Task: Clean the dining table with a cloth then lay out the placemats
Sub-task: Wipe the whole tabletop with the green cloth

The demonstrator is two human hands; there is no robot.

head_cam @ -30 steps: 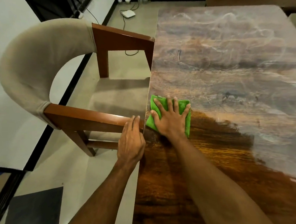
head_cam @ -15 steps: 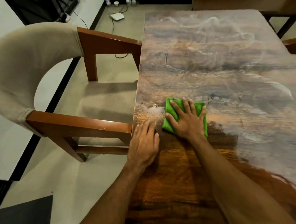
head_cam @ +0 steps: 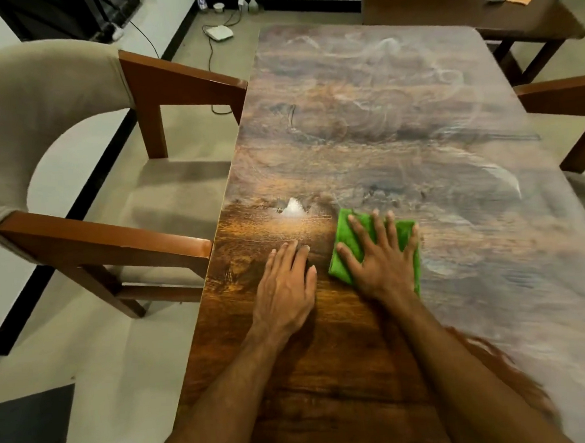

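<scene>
A folded green cloth [head_cam: 345, 242] lies flat on the wooden dining table [head_cam: 398, 119]. My right hand [head_cam: 381, 260] presses down on it with fingers spread, covering most of it. My left hand [head_cam: 285, 290] rests flat on the bare tabletop just left of the cloth, fingers together, holding nothing. The table's near left part is dark and glossy; the far and right parts are hazy with grey dusty swirls. A small white dust patch [head_cam: 293, 207] sits beyond my left hand. No placemats are in view.
A beige padded chair with wooden arms [head_cam: 107, 239] stands tight against the table's left edge. Another chair arm [head_cam: 564, 98] meets the right edge. A dark side table [head_cam: 459, 9] with small items stands beyond. Cables and a white device [head_cam: 219, 32] lie on the floor.
My right hand has slid the cloth rightward from the table's left edge, leaving a cleaner dark strip. My left hand moved from the table edge onto the tabletop. The view shifted right.
</scene>
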